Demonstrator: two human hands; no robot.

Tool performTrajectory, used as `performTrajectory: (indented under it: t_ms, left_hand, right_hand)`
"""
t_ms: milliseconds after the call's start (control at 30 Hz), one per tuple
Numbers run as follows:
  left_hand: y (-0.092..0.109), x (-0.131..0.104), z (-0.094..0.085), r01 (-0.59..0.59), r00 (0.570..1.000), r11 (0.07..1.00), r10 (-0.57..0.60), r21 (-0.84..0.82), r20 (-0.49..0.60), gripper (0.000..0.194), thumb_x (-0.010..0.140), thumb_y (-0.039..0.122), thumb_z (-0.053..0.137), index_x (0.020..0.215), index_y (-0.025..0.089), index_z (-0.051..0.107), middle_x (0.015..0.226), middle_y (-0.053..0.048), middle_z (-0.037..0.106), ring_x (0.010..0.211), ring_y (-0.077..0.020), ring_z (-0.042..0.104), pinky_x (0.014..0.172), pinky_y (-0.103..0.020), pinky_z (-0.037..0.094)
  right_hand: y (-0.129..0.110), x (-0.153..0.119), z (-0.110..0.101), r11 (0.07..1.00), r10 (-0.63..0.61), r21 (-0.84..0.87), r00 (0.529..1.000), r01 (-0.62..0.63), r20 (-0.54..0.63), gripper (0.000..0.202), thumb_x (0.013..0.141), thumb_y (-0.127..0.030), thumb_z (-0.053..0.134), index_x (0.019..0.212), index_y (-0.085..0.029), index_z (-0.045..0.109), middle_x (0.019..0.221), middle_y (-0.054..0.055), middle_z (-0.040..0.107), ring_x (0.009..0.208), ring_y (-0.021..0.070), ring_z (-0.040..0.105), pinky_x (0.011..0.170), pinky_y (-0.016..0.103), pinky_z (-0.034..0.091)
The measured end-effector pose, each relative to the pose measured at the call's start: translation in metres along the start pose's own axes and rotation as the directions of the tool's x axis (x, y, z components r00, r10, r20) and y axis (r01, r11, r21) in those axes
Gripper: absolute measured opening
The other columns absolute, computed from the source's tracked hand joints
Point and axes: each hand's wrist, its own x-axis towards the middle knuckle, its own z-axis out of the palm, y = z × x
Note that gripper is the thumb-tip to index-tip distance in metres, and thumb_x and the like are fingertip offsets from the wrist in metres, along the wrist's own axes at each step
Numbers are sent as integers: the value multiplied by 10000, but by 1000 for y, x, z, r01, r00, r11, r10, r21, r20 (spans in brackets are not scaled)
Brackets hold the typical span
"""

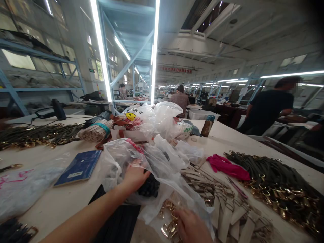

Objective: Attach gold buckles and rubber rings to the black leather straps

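My left hand [134, 175] reaches into the mouth of a clear plastic bag [113, 153], with its fingertips behind the film, beside a bundle of small black pieces [150, 186]. Low in the view my right hand [191, 224] is at a second clear bag [174, 182] that has gold metal buckles [169, 229] in it. Its fingers are blurred and partly hidden at the buckles. Dark flat strips [120, 219] lie on the table under my left forearm.
Beige straps [225, 202], scissors [238, 188], a pink cloth [227, 167] and dark straps with gold clasps [280, 182] lie right. A blue book [79, 167] is left. A bottle [207, 126] and piled bags [164, 118] stand behind. A person [269, 104] is at the far right.
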Motion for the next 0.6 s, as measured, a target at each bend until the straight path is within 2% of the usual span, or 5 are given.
performTrajectory:
  t_ms: [133,267,433,500,600]
  left_hand:
    - [43,-41,-5,-187,979,982,186,14,79,178,799,301,528,929,197,592,1060,-56,576,1034,-223,491,909,-346,333]
    - [74,-66,17,-272,945,962,261,30,196,133,796,268,519,833,178,611,859,-59,621,864,-218,550,799,-355,381]
    - [88,-50,43,-203,957,975,179,85,226,217,770,168,509,960,93,584,923,-156,610,916,-281,533,812,-434,358]
    - [89,-40,45,-175,960,980,148,93,238,204,742,169,541,918,85,598,904,-168,617,914,-294,540,812,-443,358]
    - [86,-33,45,-133,964,988,110,83,241,205,705,172,575,889,88,608,884,-166,627,886,-300,559,795,-435,375]
  right_hand:
    - [10,44,-28,953,50,-296,998,-62,-47,477,803,-68,333,1258,-143,455,980,129,663,863,256,613,737,354,465]
    - [12,72,-44,935,-27,-354,996,-3,-82,525,761,-170,488,1278,-115,419,1256,161,513,1098,279,487,886,356,379]
    - [21,75,-35,944,-5,-331,999,-11,-50,770,660,-450,618,1275,-45,392,1200,205,548,1087,308,493,917,381,321]
    - [26,75,-30,949,8,-314,999,-17,-31,755,636,-390,645,1262,-47,401,1127,184,600,1034,295,531,899,369,318]
    - [28,79,-28,952,26,-304,999,-38,-43,414,704,-219,549,1100,-99,548,985,134,663,928,249,580,802,322,346]
